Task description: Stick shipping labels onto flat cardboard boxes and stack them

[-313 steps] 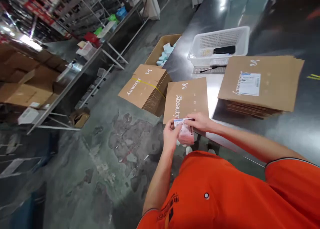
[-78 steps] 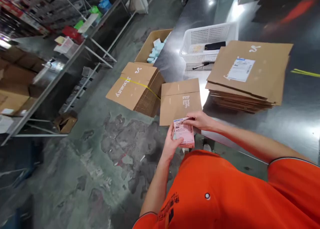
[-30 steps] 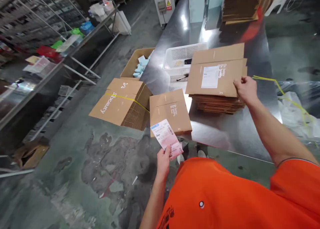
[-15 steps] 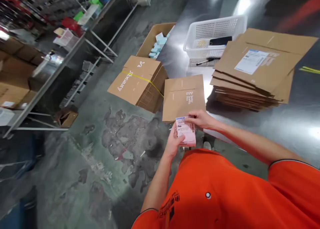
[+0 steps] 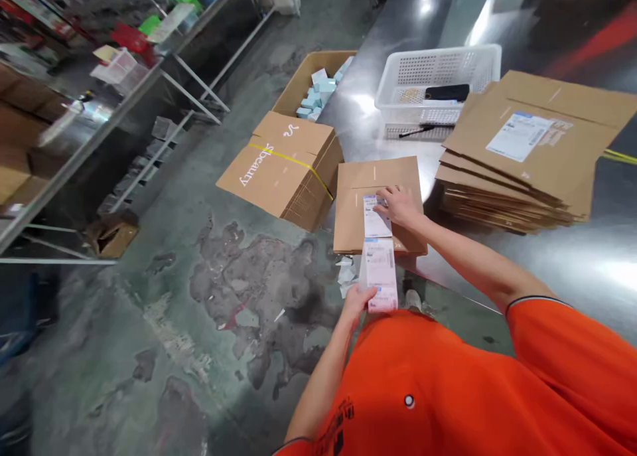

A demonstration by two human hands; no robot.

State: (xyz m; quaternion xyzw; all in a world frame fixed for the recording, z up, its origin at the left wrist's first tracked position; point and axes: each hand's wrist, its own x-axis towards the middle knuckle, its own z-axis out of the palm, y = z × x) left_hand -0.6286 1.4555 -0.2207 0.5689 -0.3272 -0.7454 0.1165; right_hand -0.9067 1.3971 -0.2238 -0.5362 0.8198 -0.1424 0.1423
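Note:
A strip of white shipping labels (image 5: 379,262) stretches between my two hands. My left hand (image 5: 357,303) grips its near end, thumb on top, just in front of the orange shirt. At the far end, my right hand (image 5: 399,207) has its thumb and fingers on the upper edge of a shipping label (image 5: 377,218), which lies over a flat brown carton (image 5: 350,207). Whether that label is stuck down I cannot tell. The carton rests at the edge of the metal table. Its printing is mostly hidden by my right hand and forearm.
Flat cartons (image 5: 537,170) are piled at the right, the top one labelled. Behind stands a white basket (image 5: 438,61) holding a dark phone-like object, with a black pen (image 5: 417,132) beside it. Left are a strapped carton bundle (image 5: 279,167) and a box (image 5: 293,87) of pale blue pieces.
My right hand has moved forward onto the carton with the label's end. The folded labels have drawn out into a longer strip, while my left hand has come slightly nearer my body.

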